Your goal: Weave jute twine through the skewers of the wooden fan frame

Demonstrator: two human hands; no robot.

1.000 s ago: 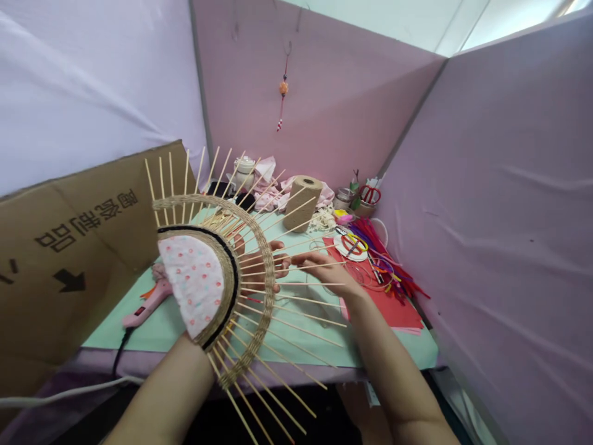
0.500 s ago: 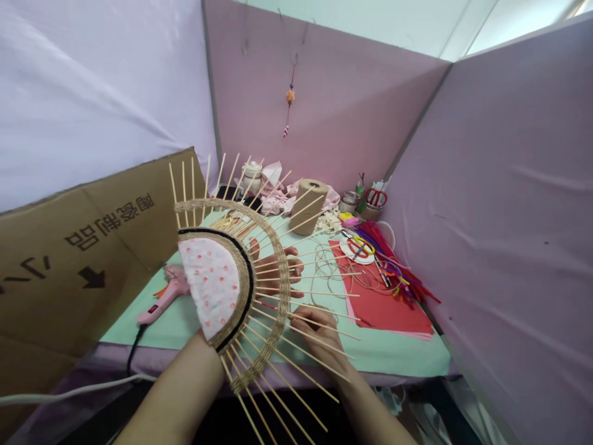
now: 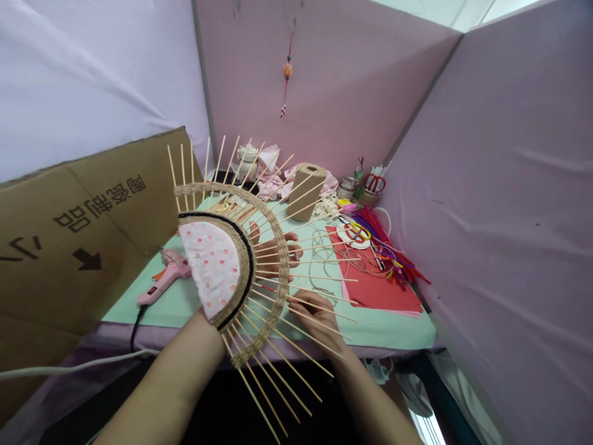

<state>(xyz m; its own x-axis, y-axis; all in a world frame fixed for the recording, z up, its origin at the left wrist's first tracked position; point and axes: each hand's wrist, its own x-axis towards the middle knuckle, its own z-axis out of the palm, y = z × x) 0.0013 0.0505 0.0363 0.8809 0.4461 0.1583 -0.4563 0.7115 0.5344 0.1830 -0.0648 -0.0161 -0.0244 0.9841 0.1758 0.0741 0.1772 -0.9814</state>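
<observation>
Fan of sticks [image 3: 243, 266] at centre of frame; behind it, left hand [image 3: 269, 259], grip hidden, impossible to tell. Right hand [image 3: 319, 318] now lower than one second ago, fingertips together just beside woven ring [image 3: 284, 272].

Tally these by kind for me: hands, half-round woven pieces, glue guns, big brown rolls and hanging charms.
Left hand and right hand: 2
Half-round woven piece: 1
Glue gun: 1
Big brown roll: 1
Hanging charm: 1
Total: 6
</observation>
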